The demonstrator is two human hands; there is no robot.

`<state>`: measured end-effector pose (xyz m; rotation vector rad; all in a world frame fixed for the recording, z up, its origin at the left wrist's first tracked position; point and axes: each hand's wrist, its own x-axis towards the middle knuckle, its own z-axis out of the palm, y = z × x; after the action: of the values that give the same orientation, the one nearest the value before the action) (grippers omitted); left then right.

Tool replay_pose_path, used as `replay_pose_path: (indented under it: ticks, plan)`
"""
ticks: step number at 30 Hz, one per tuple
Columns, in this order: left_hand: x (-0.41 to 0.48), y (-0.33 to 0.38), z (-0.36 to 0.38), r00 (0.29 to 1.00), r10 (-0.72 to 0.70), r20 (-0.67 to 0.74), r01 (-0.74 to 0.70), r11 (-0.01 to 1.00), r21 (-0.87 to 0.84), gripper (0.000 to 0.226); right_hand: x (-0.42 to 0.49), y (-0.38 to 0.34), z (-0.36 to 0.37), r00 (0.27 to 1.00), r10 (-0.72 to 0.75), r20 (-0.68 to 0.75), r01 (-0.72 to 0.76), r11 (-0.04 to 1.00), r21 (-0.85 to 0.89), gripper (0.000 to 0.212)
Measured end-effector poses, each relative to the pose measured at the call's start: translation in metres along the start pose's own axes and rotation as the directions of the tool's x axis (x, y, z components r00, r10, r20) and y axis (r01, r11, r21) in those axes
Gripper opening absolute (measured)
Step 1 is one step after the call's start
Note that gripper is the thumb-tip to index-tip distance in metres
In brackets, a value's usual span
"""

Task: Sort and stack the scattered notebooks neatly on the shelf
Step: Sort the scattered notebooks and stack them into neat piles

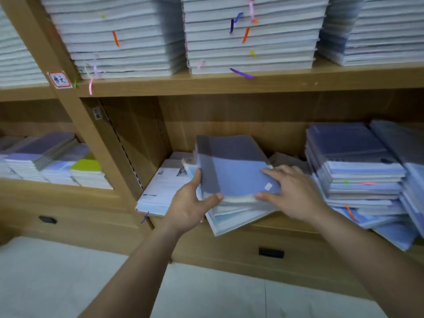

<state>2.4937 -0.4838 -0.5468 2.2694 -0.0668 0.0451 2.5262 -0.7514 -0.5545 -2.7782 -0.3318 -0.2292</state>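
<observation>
The wooden shelf (pixel 206 84) fills the view. Its upper board carries tall, squared stacks (pixel 250 42) of pale notebooks with coloured ribbon markers hanging out; these read as sorted. On the lower board, right side, stands a blue-covered stack (pixel 358 171), fanned out at its base, with several books overhanging the front edge; judged not yet tidied. At the left of the same compartment lies a flat printed sheaf (pixel 160 187), close to the upright. Between the two sits the middle pile (pixel 234 171), topped by a blue notebook with a grey spine band. Its lower books are skewed and one corner juts past the shelf edge. Both hands work on this pile. The left hand (pixel 190 203) grips the left front corner, fingers curled round the side and thumb on the front edge, presumably to square the edges and keep the pile from sliding left. The right hand (pixel 291 191) lies on the top cover, fingers fairly straight and spread, thumb against the front edge. It presses rather than clasps, likely to hold the top book flat during alignment. A small white sticker (pixel 268 186) sits at the cover's front right corner, just beside the right thumb; its print is unreadable. Judgement: the step in hand is squaring the middle pile, and the skewed bottom books need pushing back before it sits flush.
</observation>
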Motion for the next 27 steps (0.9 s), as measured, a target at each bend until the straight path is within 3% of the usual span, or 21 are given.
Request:
replay_pose_path:
  ticks: [5, 12, 15, 18, 20, 23, 27]
  plan:
    - [0.008, 0.008, 0.015, 0.999, 0.023, 0.026, -0.024, 0.998, 0.065, 0.079, 0.008, 0.013, 0.007, 0.996, 0.054, -0.070, -0.051, 0.998, 0.040, 0.063]
    - [0.013, 0.001, 0.014, 0.999, -0.029, 0.027, 0.027, 0.998, 0.056, 0.092, 0.014, 0.001, 0.007, 0.995, 0.093, -0.029, -0.092, 0.995, 0.034, 0.058]
    - [0.007, -0.012, 0.002, 0.998, -0.054, 0.020, 0.053, 0.998, 0.026, 0.090, 0.015, -0.020, 0.002, 0.998, 0.026, -0.049, -0.024, 0.999, 0.040, 0.067]
    - [0.004, -0.040, -0.020, 0.983, -0.155, -0.101, 0.151, 0.987, -0.047, 0.066, 0.016, -0.047, 0.007, 0.996, -0.078, -0.036, 0.080, 0.996, 0.045, 0.067]
    - [0.002, -0.067, -0.036, 0.952, -0.241, -0.191, 0.250, 0.968, 0.026, 0.061, 0.018, -0.064, 0.013, 0.990, -0.140, -0.010, 0.141, 0.989, 0.043, 0.064]
    - [-0.004, -0.101, -0.050, 0.917, -0.316, -0.244, 0.362, 0.916, 0.172, 0.066, 0.022, -0.085, 0.029, 0.982, -0.183, 0.056, 0.181, 0.983, 0.028, 0.075]
    - [-0.002, -0.118, -0.052, 0.914, -0.333, -0.231, 0.383, 0.897, 0.223, 0.076, 0.022, -0.090, 0.047, 0.981, -0.186, 0.059, 0.193, 0.968, -0.159, 0.090]
